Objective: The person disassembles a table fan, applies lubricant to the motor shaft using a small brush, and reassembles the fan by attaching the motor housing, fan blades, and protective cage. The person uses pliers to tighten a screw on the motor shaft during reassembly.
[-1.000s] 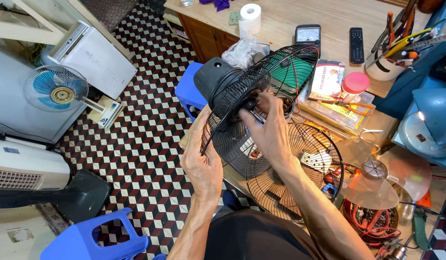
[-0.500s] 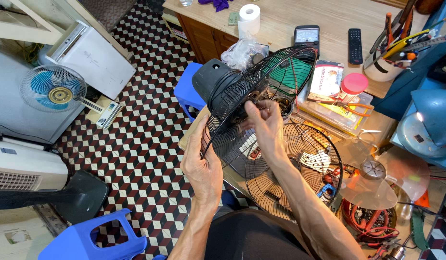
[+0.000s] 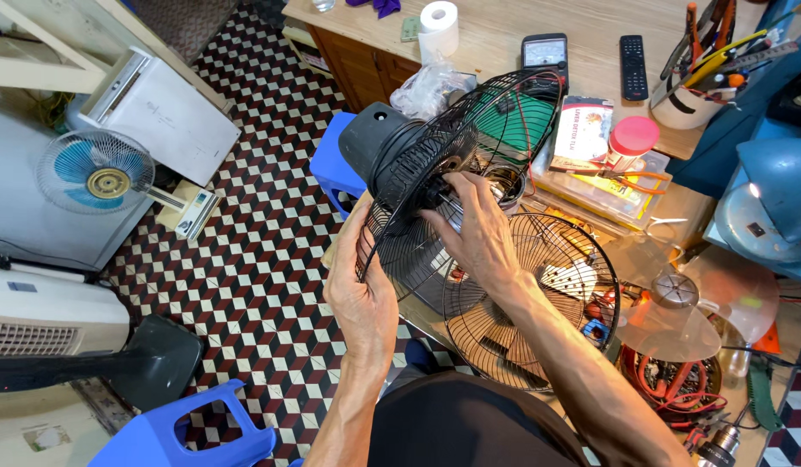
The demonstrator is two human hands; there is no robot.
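I hold a black fan motor housing (image 3: 372, 138) with its rear wire guard (image 3: 495, 121) attached, tilted on its side above my lap. My left hand (image 3: 363, 294) grips the lower rim of that guard. My right hand (image 3: 474, 233) reaches inside the guard, fingers pinched at the black hub nut (image 3: 435, 186) on the shaft. A second black wire guard (image 3: 547, 303) lies flat below my right forearm. A clear fan blade (image 3: 677, 303) rests to the right of it.
A wooden counter (image 3: 495, 35) behind holds a paper roll (image 3: 439, 26), a meter (image 3: 545, 52), a remote (image 3: 633, 65) and a tool cup (image 3: 687, 99). Blue stools (image 3: 331, 164) (image 3: 184, 432) stand on the checkered floor. A small blue fan (image 3: 93, 173) stands at the left.
My right hand has shifted its fingers around the hub inside the guard. The fan assembly and my left hand stay almost where they were.
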